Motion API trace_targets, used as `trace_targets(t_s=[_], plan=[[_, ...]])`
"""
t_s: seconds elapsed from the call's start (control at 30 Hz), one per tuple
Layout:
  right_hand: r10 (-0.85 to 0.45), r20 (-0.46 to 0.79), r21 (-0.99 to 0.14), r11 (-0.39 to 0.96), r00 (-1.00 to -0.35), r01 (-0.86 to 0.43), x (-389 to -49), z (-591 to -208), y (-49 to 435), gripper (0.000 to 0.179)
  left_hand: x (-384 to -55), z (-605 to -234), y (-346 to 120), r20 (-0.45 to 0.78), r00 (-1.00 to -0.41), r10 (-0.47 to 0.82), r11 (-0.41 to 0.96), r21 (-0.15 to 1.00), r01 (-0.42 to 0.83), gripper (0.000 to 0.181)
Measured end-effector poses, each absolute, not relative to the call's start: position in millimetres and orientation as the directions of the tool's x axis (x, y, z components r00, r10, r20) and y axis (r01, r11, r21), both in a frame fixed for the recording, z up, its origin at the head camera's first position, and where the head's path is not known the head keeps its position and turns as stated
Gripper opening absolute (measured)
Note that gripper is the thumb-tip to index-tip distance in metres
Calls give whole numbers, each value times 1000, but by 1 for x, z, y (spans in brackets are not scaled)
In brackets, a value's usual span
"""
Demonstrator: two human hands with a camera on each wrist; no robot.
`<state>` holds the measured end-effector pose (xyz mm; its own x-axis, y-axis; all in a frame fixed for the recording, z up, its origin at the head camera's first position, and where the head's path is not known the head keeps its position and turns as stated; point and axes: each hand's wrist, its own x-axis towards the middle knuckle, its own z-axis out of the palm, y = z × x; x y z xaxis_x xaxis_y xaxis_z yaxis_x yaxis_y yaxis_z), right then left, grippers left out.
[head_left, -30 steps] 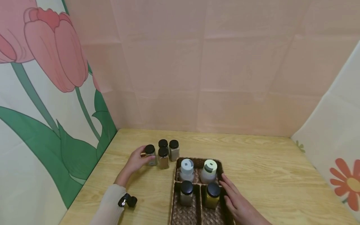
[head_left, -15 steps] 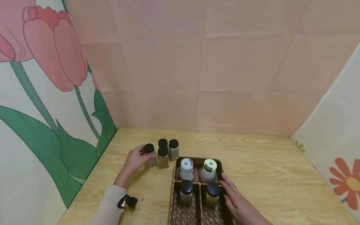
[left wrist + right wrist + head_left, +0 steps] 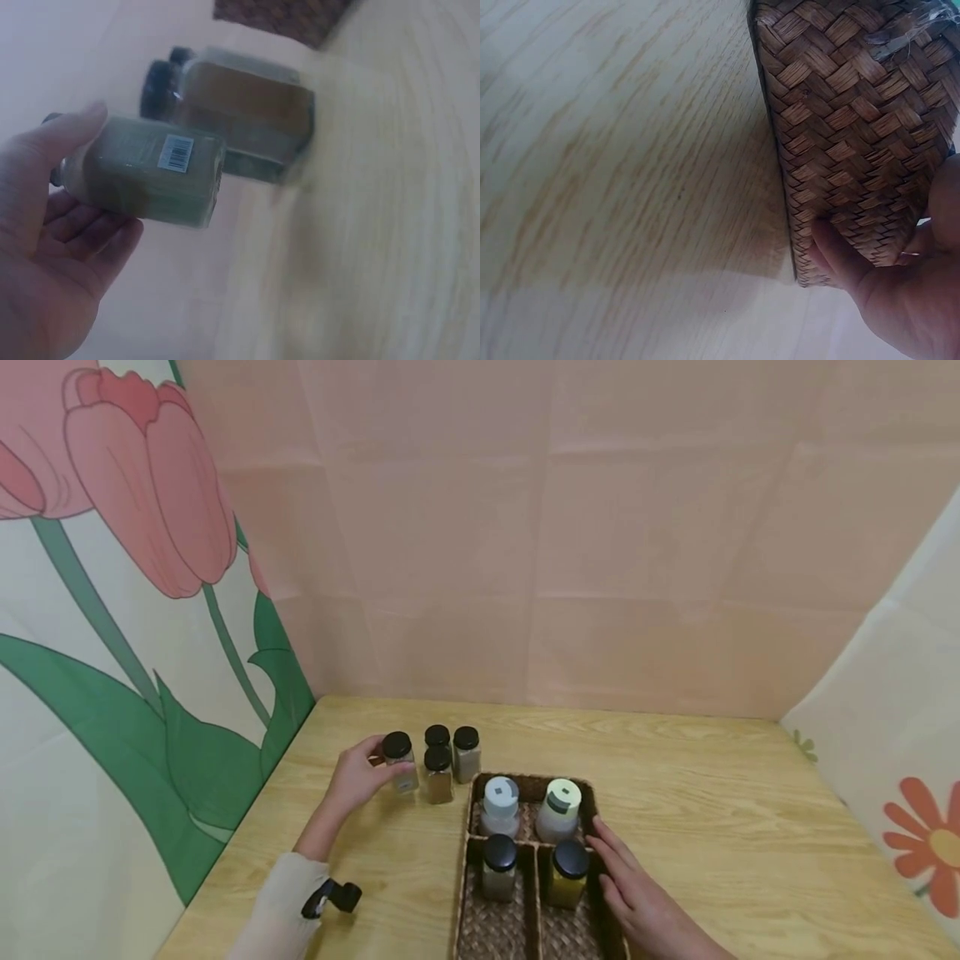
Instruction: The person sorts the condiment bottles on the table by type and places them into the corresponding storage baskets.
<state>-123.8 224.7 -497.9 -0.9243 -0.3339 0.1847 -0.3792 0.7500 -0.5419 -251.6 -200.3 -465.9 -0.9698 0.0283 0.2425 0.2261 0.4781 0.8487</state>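
My left hand (image 3: 363, 774) pinches a black-capped glass spice jar (image 3: 401, 766) between thumb and fingers. A barcode label shows on this spice jar (image 3: 142, 172) in the left wrist view, where its base looks off the table. Just right of it stand several similar jars, the nearest a brown-filled jar (image 3: 438, 783). My right hand (image 3: 637, 897) rests against the right side of a woven basket (image 3: 460, 893); its fingers lie fairly straight along the wall. In the right wrist view, fingertips (image 3: 836, 251) touch the basket's outer weave (image 3: 840, 150).
Inside the divided basket, a white-capped bottle (image 3: 500, 806) and a pale green-capped bottle (image 3: 559, 810) stand in the back compartment. The front compartments hold a grey-filled jar (image 3: 498, 868) and a yellow-filled jar (image 3: 568, 872). A wood-grain table (image 3: 697, 793) lies beneath.
The jar in my left hand has risen slightly, away from the tabletop. The head view has shifted a little. My right hand stays at the basket's side.
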Motion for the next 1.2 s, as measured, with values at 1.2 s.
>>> trace_targets(t_s=[1.2], plan=[[-389,223,-622,649,-894,-438,-123,-503,230,53,-194,-407,-156,293,-942,163,442,832,335,53]])
